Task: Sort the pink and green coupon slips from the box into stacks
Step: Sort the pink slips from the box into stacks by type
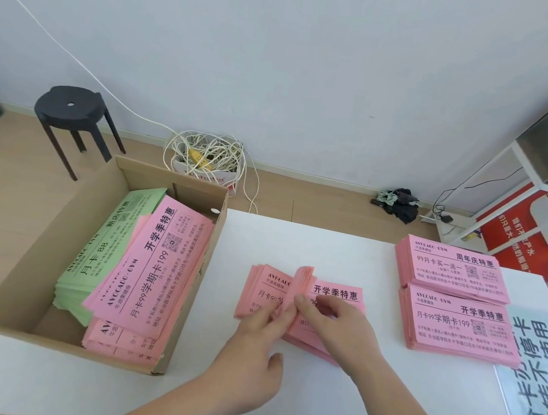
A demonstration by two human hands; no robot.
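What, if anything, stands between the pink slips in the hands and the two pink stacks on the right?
Nothing visible does: only bare white table lies between the pink slips and the near pink stack and far pink stack.

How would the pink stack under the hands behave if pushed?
The stack is probably floppy: slips curl up where the right hand pinches them. Likely to shear apart rather than slide whole, since its edges look fanned.

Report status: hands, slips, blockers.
Left hand presses pink bundle mid-table; right hand pinches its lifted edge. Two pink stacks at right; green slips unsorted in box. Nothing blocking.
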